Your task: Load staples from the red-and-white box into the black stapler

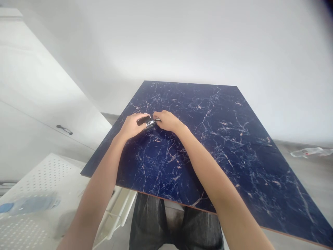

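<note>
On the dark blue marbled table, a small silver and black metal object (151,124) lies between my two hands, its exact kind too small and covered to tell. My left hand (134,125) is curled around its left side, thumb along the near edge and fingers over the far edge. At the right end, my right hand (165,120) has its fingers bent together on a thin dark part of the same object. My fingers hide much of it.
The blue tabletop (208,139) reaches a white wall (208,41). A white cabinet with a dark handle (64,130) stands left. A clear bottle with a blue cap (33,205) lies on a white perforated surface (52,170). Clear plastic (309,152) is at right.
</note>
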The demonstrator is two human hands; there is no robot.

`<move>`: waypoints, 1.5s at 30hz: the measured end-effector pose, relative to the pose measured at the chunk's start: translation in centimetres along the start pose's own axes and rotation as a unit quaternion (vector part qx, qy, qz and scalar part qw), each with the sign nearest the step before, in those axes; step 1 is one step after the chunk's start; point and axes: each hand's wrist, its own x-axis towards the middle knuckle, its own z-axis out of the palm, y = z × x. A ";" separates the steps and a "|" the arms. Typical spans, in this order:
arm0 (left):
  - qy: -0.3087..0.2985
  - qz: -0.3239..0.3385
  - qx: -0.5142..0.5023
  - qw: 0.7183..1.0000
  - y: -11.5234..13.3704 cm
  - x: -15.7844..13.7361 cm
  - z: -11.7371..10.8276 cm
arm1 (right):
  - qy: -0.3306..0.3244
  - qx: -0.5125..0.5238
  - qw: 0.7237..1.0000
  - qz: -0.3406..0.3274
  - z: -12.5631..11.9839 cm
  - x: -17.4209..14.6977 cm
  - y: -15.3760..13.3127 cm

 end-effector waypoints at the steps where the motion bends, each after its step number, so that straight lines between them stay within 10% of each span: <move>1: -0.001 -0.003 0.002 1.000 0.0 0.0 0.0 | 0.015 0.029 0.999 0.010 -0.1 0.0 0.3; 6: 0.015 -0.016 0.006 1.000 -0.1 0.2 0.3 | 0.127 0.173 0.974 0.074 -0.7 0.3 1.0; 18: 0.033 -0.039 0.012 0.999 -1.0 0.4 1.0 | 0.075 0.160 0.958 0.225 1.6 1.2 -1.5; 22: 0.034 -0.029 0.004 0.999 -0.8 0.3 1.2 | 0.000 0.221 0.962 0.158 1.7 1.5 -2.3; 30: 0.083 -0.082 -0.042 0.992 -2.5 0.4 -0.5 | 0.069 0.165 0.963 0.204 1.4 1.3 -2.0; 37: -0.120 -0.168 0.011 0.978 -5.0 -0.6 -3.9 | 0.051 0.168 0.966 0.191 1.3 0.9 -0.9; 45: 0.005 -0.204 0.115 0.972 -4.5 -0.6 -3.3 | 0.026 0.158 0.973 0.165 1.6 0.7 -1.0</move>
